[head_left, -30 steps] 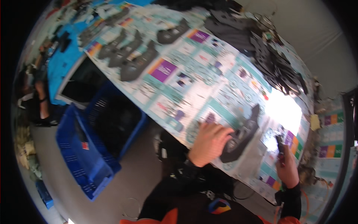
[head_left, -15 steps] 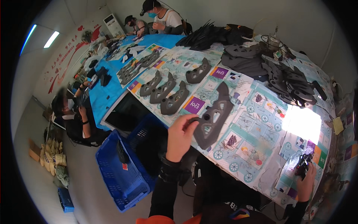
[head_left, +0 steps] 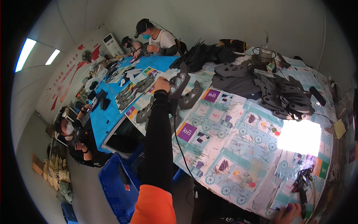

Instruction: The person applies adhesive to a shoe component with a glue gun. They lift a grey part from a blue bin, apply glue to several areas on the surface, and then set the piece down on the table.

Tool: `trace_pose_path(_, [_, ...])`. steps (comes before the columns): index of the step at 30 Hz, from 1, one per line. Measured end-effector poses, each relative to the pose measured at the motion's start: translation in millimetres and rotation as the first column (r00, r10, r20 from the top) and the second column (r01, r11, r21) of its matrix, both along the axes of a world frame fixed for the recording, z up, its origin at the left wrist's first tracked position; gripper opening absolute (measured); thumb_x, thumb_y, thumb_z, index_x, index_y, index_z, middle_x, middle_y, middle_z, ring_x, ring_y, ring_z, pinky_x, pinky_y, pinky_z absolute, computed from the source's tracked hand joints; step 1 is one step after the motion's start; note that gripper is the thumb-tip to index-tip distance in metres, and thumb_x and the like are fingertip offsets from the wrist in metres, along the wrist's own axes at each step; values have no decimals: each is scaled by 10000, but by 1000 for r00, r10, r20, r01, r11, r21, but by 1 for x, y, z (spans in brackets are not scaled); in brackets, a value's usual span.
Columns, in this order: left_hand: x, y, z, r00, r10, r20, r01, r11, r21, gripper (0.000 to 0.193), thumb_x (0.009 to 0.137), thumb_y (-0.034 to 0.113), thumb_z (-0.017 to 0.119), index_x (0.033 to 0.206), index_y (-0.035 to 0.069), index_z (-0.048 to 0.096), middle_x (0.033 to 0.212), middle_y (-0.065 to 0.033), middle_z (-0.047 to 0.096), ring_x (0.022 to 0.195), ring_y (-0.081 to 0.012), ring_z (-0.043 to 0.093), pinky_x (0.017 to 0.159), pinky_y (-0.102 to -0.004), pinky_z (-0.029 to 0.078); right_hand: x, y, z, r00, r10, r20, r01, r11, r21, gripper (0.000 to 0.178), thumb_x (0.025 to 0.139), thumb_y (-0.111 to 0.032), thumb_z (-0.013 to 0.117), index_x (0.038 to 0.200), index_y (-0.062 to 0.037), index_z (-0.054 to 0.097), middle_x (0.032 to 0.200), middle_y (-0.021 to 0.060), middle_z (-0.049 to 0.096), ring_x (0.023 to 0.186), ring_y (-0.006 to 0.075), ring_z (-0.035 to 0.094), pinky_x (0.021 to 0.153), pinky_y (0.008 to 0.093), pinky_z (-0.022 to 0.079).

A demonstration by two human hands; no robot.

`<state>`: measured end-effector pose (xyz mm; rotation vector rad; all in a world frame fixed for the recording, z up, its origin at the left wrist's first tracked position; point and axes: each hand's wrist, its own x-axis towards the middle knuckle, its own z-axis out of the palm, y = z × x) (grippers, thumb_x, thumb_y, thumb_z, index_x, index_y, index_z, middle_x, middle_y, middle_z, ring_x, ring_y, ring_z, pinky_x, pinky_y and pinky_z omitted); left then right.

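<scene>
My left hand (head_left: 162,85) is stretched far over the table, closed on the edge of a dark grey, curved moulded piece (head_left: 180,80) with cut-out holes. That piece is held above similar grey pieces laid in rows; one (head_left: 191,96) lies just right of it, and another (head_left: 143,113) is partly hidden by my sleeve. My right hand (head_left: 289,215) is at the near right table edge, partly cut off by the frame. Its fingers look apart, with a purple patch showing between them. Beside it a black spray gun (head_left: 304,183) with a hose lies on the table.
Heaps of grey pieces (head_left: 238,80) lie at the back of the patterned table cover (head_left: 227,149). A metal pot (head_left: 264,56) stands behind them. Blue crates (head_left: 115,186) are below the table's left side. Several people sit along the blue-covered table (head_left: 99,128).
My left hand has carried the grey piece away from me, over the laid-out pieces. My right hand has let go of the spray gun and moved toward the near edge.
</scene>
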<state>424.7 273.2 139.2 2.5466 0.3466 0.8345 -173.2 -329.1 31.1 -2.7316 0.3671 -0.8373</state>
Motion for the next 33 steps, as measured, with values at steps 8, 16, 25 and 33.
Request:
trace_pose_path(8, [88, 19, -93, 981, 71, -178, -78, 996, -34, 157, 930, 146, 662, 1044, 65, 733, 1047, -225, 773, 1038, -446, 726, 900, -516, 593, 3, 17, 10, 995, -71, -65, 63, 992, -112, 207, 978, -137, 679, 1132, 0, 689, 1150, 246, 639, 1041, 450, 603, 957, 558, 467])
trace_pose_path(16, [80, 21, -65, 877, 386, -286, -399, 917, 14, 570, 993, 294, 622, 1548, 278, 488, 1594, -180, 476, 1484, -393, 451, 1191, -766, 222, -19, -52, -47, 961, 223, -165, -271, 881, -386, 207, 1001, -200, 650, 1021, 5, 678, 1033, 228, 643, 882, 417, 629, 804, 518, 519])
trace_pose_path(25, [-95, -161, 40, 920, -199, 338, 178, 980, 94, 491, 916, 148, 680, 1384, 124, 532, 1294, -152, 576, 1257, -402, 568, 1121, -738, 331, 4, 11, 0, 991, 53, 122, -26, 976, -214, 131, 948, -150, 642, 982, -27, 670, 982, 164, 534, 875, 354, 524, 728, 471, 420])
trace_pose_path(33, [-314, -220, 22, 701, -577, 420, 626, 780, 27, 414, 918, 51, 688, 1317, 94, 583, 1235, -139, 594, 1202, -375, 547, 1109, -532, 360, 0, 5, -11, 985, 133, 113, -124, 989, -82, 246, 989, -264, 698, 975, -20, 668, 959, 174, 536, 876, 372, 539, 747, 490, 450])
